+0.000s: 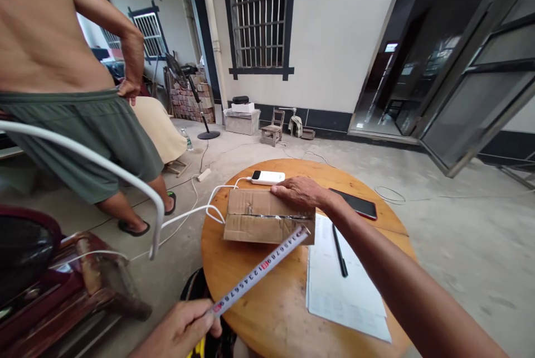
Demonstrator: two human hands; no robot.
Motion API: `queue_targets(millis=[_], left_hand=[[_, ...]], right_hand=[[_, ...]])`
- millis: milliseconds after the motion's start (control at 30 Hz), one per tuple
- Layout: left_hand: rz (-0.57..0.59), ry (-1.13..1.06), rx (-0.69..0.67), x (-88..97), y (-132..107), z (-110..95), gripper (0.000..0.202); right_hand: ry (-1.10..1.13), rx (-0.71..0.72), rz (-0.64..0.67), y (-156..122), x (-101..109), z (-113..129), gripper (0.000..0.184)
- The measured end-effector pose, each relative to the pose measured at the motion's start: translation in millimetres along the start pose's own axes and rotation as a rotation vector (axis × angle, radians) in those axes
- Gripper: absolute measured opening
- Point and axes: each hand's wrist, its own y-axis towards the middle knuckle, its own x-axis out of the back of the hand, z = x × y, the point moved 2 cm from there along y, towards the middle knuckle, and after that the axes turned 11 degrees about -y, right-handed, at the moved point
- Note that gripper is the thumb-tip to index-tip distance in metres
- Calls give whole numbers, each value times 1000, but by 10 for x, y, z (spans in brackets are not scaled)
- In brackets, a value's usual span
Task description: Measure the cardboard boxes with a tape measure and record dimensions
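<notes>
My left hand is closed around a tape measure, its blade pulled out toward the upper right. Part of a yellow case shows beneath that hand. The blade's hooked tip overlaps the near right corner of a cardboard box on the table; whether it touches, I cannot tell. My right hand grips the box's far edge, with the thumb on top and the other fingers partly hidden. Just beyond the box lies a white power bank with a cable plugged in.
On the round wooden table are paper sheets, a black pen and a phone. White cables run off its left side. A person stands at left, near a white curved tube. A fan stands behind.
</notes>
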Motion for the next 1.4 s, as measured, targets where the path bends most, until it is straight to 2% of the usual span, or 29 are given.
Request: queue_targets(millis=[167, 333, 567, 867, 1133, 1267, 1400], left_hand=[[205, 419, -198, 131, 357, -364, 34], [248, 479, -268, 317, 693, -587, 29], [266, 513, -258, 619, 884, -767, 28], [274, 535, -261, 677, 940, -1059, 29], [252, 445, -229, 713, 975, -1015, 28], [345, 343, -201, 740, 972, -918, 27], [444, 230, -136, 761, 802, -715, 30]], right_hand=[[9, -5, -1, -57, 17, 51, 63], [4, -7, -10, -99, 0, 80, 63], [5, -4, -29, -73, -42, 55, 65], [18, 83, -41, -117, -35, 86, 53], [-2, 52, -64, -109, -46, 71, 54], [-96, 35, -73, -118, -65, 114, 55], [-239, 19, -123, -155, -96, 211, 53]])
